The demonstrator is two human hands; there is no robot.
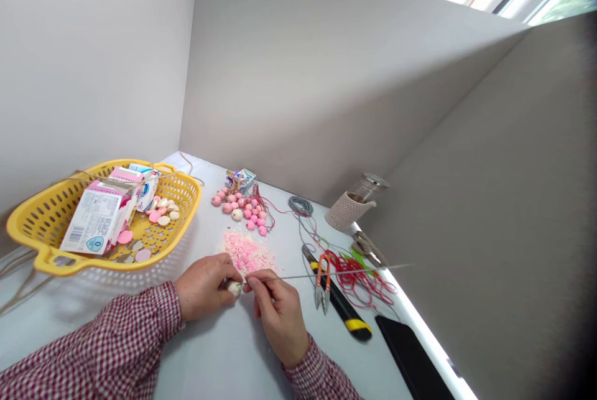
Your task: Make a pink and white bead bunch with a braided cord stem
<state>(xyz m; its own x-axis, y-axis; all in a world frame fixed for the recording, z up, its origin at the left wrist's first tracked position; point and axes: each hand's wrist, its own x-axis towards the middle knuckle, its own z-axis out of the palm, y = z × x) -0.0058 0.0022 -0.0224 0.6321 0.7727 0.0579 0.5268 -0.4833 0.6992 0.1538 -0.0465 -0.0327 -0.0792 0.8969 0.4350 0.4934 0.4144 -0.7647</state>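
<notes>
The left hand [205,285] has its grip closed around a pale bead [234,288], low over the bench [224,356]. The right hand [277,310] pinches a long needle [336,274] with its tip at the bead. The step likely wants the needle level and centred, with a gentle push. Pink crumbs [247,252] lie just beyond; thread snips [321,285], a utility knife [345,313] and red cord [368,279] crowd under the needle's tail.

**Pink, Yellow and Red on White**

A yellow basket [28,226] at the table's [224,356] left edge holds pink-and-white boxes [100,216]. Pink beads [242,207] mid-table; red cord [359,275] by the right edge. Sleeves [116,344] red-and-white checked. Bead [234,288] white, needle [289,276] silver.
</notes>
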